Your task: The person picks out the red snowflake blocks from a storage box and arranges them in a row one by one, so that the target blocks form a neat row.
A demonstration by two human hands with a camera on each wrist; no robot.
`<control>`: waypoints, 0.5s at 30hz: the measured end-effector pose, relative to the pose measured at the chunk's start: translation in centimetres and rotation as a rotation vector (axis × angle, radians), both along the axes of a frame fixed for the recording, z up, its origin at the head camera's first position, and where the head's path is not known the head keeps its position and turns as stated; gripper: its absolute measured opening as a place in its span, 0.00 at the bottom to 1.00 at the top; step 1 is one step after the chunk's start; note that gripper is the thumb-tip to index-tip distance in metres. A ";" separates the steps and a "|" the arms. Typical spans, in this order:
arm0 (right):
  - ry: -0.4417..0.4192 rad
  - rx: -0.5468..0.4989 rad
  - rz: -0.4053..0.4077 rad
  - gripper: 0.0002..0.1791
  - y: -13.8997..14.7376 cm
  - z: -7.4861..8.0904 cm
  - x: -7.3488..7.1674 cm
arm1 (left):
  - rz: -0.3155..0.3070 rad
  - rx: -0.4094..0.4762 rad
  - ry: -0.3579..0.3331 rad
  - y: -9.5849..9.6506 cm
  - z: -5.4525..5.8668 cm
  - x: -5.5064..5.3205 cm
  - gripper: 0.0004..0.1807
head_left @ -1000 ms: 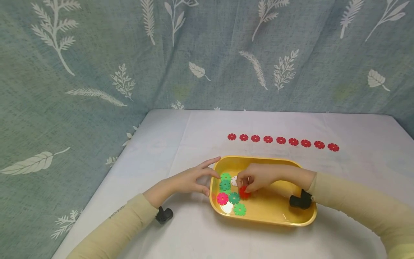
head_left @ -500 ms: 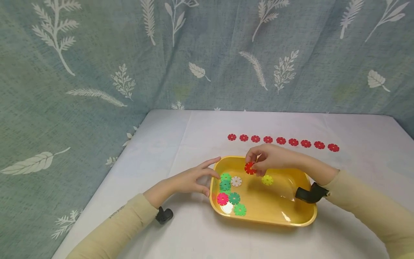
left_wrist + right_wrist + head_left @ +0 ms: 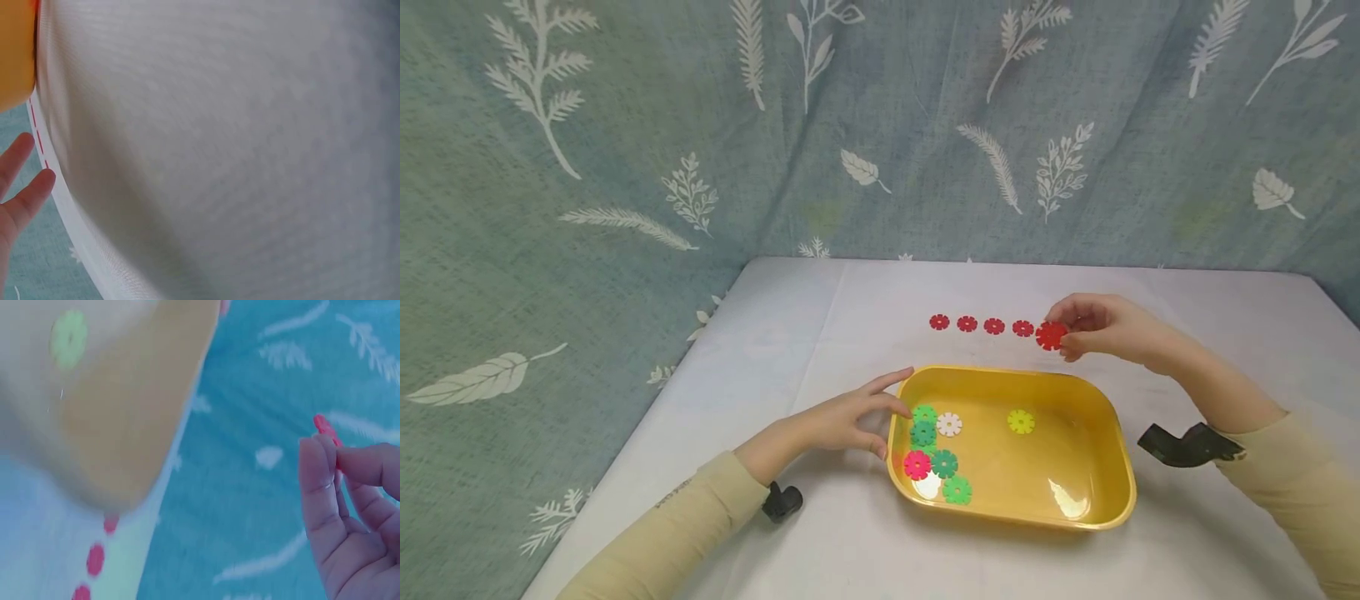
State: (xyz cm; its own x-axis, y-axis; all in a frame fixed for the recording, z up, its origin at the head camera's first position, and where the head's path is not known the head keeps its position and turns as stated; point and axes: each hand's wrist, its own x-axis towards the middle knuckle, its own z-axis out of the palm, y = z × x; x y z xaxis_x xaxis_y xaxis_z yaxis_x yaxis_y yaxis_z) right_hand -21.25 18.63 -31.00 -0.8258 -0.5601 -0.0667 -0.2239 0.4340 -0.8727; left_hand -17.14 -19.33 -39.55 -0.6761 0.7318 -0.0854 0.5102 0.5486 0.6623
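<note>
My right hand [image 3: 1108,329] pinches a red notched plastic disc [image 3: 1049,337] between thumb and fingers, held up beyond the tray's far rim. In the right wrist view the same red disc [image 3: 323,426] shows edge-on at the fingertips. Further left lie red discs [image 3: 994,326] in a line on the table; my right hand and its disc hide the rest of the row. My left hand [image 3: 838,421] rests at the left rim of the yellow tray [image 3: 1015,492], fingers spread. Two of that hand's fingers [image 3: 37,190] appear in the left wrist view, with nothing held.
Inside the tray, green discs [image 3: 957,490], a white disc [image 3: 950,424] and a pink disc [image 3: 917,465] gather at the left. A yellow disc [image 3: 1021,422] lies alone toward the middle. Patterned cloth [image 3: 925,125] hangs behind the white table [image 3: 835,533].
My right hand has lifted the red disc out of the tray and carried it right and away, over to the row. My left hand stays at the tray's rim.
</note>
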 end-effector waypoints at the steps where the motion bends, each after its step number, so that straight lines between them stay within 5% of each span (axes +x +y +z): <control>1: 0.013 0.001 -0.025 0.14 0.7 0.0 -0.1 | -0.001 0.001 0.002 0.0 0.0 0.0 0.30; 8: 0.067 0.062 -0.238 0.14 6.3 -0.6 -0.2 | -0.014 -0.001 -0.009 0.2 0.2 0.1 0.30; 15: 0.071 0.062 -0.426 0.10 11.7 -3.1 -0.6 | -0.017 -0.008 -0.015 0.3 0.5 0.3 0.30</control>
